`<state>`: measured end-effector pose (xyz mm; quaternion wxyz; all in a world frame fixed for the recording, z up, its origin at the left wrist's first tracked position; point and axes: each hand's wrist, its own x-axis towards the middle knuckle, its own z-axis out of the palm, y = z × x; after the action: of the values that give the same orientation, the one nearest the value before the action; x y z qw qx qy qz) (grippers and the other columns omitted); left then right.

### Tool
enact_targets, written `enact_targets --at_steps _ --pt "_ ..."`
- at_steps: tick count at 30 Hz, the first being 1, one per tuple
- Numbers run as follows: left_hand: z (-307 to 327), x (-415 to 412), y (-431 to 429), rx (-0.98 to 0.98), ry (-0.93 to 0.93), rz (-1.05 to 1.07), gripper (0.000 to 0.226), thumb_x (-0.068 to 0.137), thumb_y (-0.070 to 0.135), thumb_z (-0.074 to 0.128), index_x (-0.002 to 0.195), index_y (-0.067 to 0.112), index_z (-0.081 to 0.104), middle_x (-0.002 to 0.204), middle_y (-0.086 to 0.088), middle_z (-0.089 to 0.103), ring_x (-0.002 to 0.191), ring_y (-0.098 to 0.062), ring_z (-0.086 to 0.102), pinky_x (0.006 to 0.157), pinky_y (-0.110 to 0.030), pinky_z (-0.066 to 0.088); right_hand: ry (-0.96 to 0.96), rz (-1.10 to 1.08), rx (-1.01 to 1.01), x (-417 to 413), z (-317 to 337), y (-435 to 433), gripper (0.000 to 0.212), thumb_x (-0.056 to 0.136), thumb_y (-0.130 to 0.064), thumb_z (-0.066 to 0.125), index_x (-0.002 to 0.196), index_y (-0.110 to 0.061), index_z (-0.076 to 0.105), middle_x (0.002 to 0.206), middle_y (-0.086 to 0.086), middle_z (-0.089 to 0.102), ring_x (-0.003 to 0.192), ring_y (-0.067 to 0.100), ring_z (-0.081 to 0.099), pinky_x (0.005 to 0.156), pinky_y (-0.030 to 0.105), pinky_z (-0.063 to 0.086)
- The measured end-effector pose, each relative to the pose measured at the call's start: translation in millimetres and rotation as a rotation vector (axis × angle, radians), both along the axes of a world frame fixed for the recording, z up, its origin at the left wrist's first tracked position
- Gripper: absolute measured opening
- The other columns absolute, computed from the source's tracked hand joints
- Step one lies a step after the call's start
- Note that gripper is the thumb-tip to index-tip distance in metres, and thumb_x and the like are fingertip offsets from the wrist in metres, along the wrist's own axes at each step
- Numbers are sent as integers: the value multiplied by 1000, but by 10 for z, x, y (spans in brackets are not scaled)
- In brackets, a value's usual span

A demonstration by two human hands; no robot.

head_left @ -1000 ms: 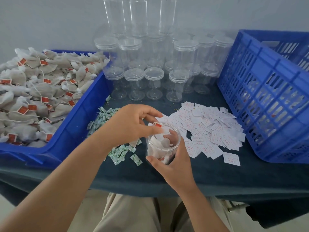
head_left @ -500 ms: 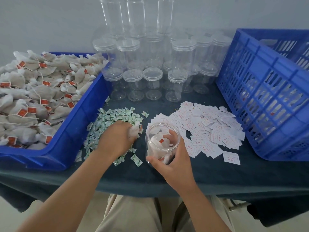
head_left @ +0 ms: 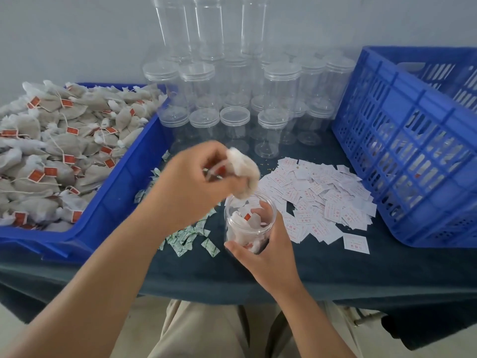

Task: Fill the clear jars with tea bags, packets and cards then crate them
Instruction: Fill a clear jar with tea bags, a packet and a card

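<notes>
I watched the left hand (head_left: 196, 182) pinching a tea bag (head_left: 244, 171) (badly blurred) just above the open jar (head_left: 229, 228), which the right hand (head_left: 268, 257) gripped mid-frame.

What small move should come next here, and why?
Probably lower the left hand and release its tea bag into the open jar: the bag hangs just above the mouth, and the right hand grips the jar.
</notes>
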<state>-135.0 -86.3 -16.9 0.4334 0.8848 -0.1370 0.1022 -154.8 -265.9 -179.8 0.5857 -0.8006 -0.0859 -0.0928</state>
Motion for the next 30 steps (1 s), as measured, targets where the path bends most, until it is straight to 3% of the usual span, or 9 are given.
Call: enact_targets --at_steps 4,8,11,14,18,20,23,25,30 --pt "-126 -3 -177 443 159 -136 32 81 54 79 109 50 62 97 32 66 90 4 61 80 -26 52 -13 27 -18 5 2 -12 88 73 -52 93 147 -40 47 138 -20 61 130 12 62 104 44 57" --pt "-52 -17 -74 328 180 -149 15 88 51 76 102 46 73 93 34 71 91 7 66 82 -26 56 -44 31 -66 -31 17 -15 94 71 -63 91 146 -63 33 138 -27 55 127 9 60 100 31 57" --pt "43 -7 316 272 22 122 3 92 48 71 91 45 73 85 30 71 79 6 68 66 -20 52 -52 15 -58 -39 36 -24 94 68 -68 90 137 -76 27 135 -34 53 131 4 57 96 15 52" --pt "111 150 1106 617 -47 602 5 95 42 64 97 45 67 90 21 72 81 -9 67 62 -29 50 -45 14 -26 -31 40 -28 91 64 -82 85 136 -77 29 135 -35 54 128 -2 57 90 5 48" --pt "15 378 2058 1035 516 660 36 91 35 72 126 35 68 125 1 70 110 -24 66 95 -45 56 -53 19 -3 -21 30 -14 89 60 -90 79 134 -76 32 133 -30 58 123 -2 60 86 3 47" --pt "-119 396 2206 1019 685 466 31 91 34 75 121 31 71 113 7 73 101 -15 68 87 -36 55 -45 22 -5 -20 23 -7 90 59 -87 83 133 -76 32 132 -28 59 120 -3 61 85 2 46" --pt "-277 370 2295 939 576 431 8 91 24 73 88 28 79 71 11 73 64 -5 68 60 -25 48 -39 35 -25 -19 -1 -1 95 60 -75 87 140 -66 36 136 -25 60 124 -2 60 89 2 46" --pt "-298 353 2364 945 469 455 25 91 27 75 67 25 75 59 9 69 51 -5 64 55 -24 45 -29 44 -28 -13 -16 3 99 60 -72 87 145 -54 39 139 -22 60 127 1 60 92 4 46" --pt "-216 236 2317 821 216 595 34 105 41 42 85 23 61 66 2 67 58 -17 64 58 -36 52 -27 34 -16 -4 -5 11 89 60 -69 88 132 -72 37 137 -25 60 124 -1 61 88 4 46"
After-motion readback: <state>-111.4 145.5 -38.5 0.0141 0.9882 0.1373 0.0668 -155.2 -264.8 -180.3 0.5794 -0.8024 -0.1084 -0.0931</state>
